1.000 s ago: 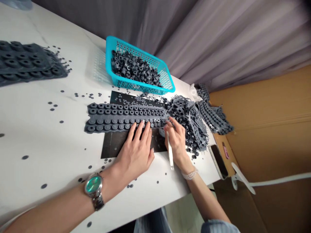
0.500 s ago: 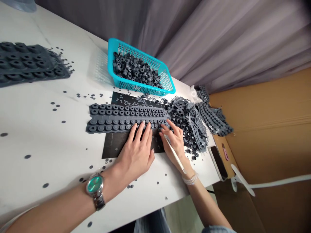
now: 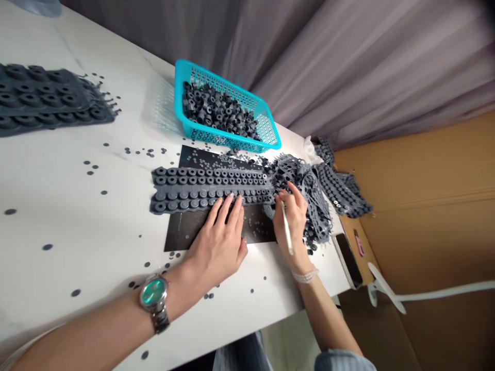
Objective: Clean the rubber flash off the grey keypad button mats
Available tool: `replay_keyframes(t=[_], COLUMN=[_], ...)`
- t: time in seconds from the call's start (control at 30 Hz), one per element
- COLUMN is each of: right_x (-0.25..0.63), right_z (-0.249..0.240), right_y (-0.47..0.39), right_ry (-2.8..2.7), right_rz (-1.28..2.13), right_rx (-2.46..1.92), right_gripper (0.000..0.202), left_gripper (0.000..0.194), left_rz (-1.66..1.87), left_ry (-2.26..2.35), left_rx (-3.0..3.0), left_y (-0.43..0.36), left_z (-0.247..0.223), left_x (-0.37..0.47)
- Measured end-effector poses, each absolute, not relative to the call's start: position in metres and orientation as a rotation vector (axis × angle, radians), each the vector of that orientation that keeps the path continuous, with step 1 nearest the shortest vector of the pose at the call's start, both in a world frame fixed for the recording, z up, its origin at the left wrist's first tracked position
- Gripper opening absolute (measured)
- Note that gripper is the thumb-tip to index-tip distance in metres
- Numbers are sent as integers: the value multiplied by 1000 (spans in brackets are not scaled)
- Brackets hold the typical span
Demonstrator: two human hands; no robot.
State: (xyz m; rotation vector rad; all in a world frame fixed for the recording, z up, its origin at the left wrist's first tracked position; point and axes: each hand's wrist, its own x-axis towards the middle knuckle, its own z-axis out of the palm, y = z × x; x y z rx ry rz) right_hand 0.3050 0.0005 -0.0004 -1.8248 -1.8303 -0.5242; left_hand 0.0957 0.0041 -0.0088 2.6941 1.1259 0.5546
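A dark grey rubber sheet [image 3: 185, 188] with rows of ring-shaped parts lies across a black mat [image 3: 189, 229]. My left hand [image 3: 220, 234] rests on its near edge, fingers spread and fingertips on the lower rows. Beyond the sheet's right end, my right hand [image 3: 292, 219] is closed round a thin white tool [image 3: 286, 229], over the near side of a heap of loose rings and perforated scrap [image 3: 319, 211]. The tool's tip is too small to make out by the fingertips.
A turquoise basket [image 3: 228, 139] of loose rings stands behind the mat. More moulded sheets [image 3: 42, 95] lie at the left, others [image 3: 340, 190] at the right by a phone [image 3: 348, 260]. Small discs dot the white table [image 3: 127, 216]. A cardboard box [image 3: 425, 190] stands at the right.
My right hand has moved right with the white tool, from the sheet's edge to the heap. The sheet has shifted slightly right. My left hand stays on it.
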Motion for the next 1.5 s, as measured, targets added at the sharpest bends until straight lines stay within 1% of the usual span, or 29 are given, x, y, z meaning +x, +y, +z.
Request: replay_keyframes(t=[0.1, 0.27, 0.4, 0.63, 0.8, 0.97, 1.17, 1.3, 1.37, 1.5], right_x=[307, 297, 291, 286, 276, 271, 269, 275, 284, 302], right_z=[3, 1, -1, 7, 5, 5, 7, 2, 0, 3], right_y=[-6, -15, -14, -15, -14, -11, -10, -5, 2, 14], right_ry=[-1715, -1873, -1869, -1852, -2031, -2129, -2256, -2356, -2310, -1943], right_rz=[-474, -416, -439, -347, -245, -251, -341, -323, -344, -403], right_rx=[-1865, -1746, -1713, -1708, -1570, -1515, -1463, -1476, -1563, -1782], right_gripper=[10, 6, 9, 9, 12, 12, 12, 16, 18, 15], left_gripper=[60, 52, 45, 49, 52, 52, 52, 52, 52, 54], left_rz=[558, 578, 634, 664, 625, 598, 586, 572, 551, 532], left_ry=[1145, 1204, 1199, 1046, 1065, 1076, 1074, 1087, 1083, 1067], left_rx=[2709, 2802, 2840, 2872, 2860, 2848, 2840, 2829, 2823, 2806], left_y=[3, 2, 1, 0, -2, -2, -3, -3, -3, -3], left_z=[-8, -1, 2, -8, -9, -9, -8, -7, -6, -5], left_x=[96, 93, 91, 94, 95, 95, 95, 94, 94, 94])
